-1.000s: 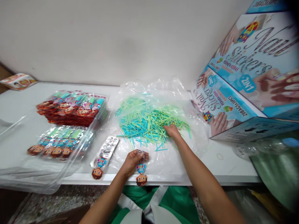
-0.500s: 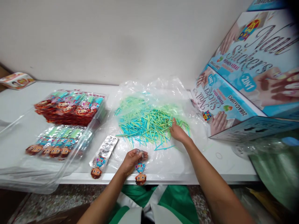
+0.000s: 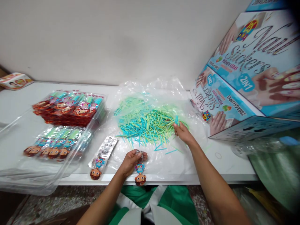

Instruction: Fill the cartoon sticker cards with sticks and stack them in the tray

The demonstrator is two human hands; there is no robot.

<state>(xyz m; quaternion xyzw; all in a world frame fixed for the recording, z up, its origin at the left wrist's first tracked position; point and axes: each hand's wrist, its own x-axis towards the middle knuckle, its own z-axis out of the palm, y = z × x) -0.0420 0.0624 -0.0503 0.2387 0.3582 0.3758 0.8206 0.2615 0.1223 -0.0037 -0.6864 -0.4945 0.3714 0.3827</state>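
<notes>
Head view: pinching packet (image 3: pixel 140 172) in left hand (image 3: pixel 132 159), blue sticks (image 3: pixel 176 119) in right hand (image 3: pixel 184 132); noting stick pile (image 3: pixel 150 125) just left of right grip, second packet (image 3: pixel 103 157) left of left grip

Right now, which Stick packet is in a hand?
The packet pinched by the left hand near the front edge of the table; other packets lie untouched on the table or in the clear tray.

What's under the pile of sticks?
Clear plastic shows beneath the near edge of the sticks. Under the pile's middle, they cover whatever lies there, so I can't tell.
</notes>
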